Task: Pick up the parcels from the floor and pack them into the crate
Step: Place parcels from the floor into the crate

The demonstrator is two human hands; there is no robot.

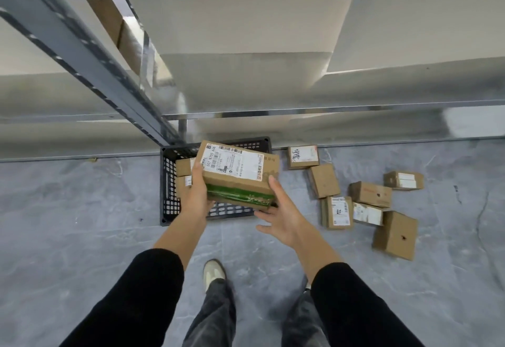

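Note:
A black plastic crate (168,182) stands on the floor against the shelving. Above it I hold a cardboard parcel (237,171) with a white shipping label and a green band on its near side. My left hand (198,190) grips its left end, thumb on top. My right hand (278,215) supports its right near corner with spread, fairly straight fingers. Two small parcels (183,167) lie in the crate's left part. Several brown parcels (370,195) are scattered on the floor to the right of the crate.
Grey metal shelving (90,54) with large pale boxes (246,32) rises right behind the crate. The floor is grey marbled tile (82,210). My legs and a light shoe (214,272) are below the hands.

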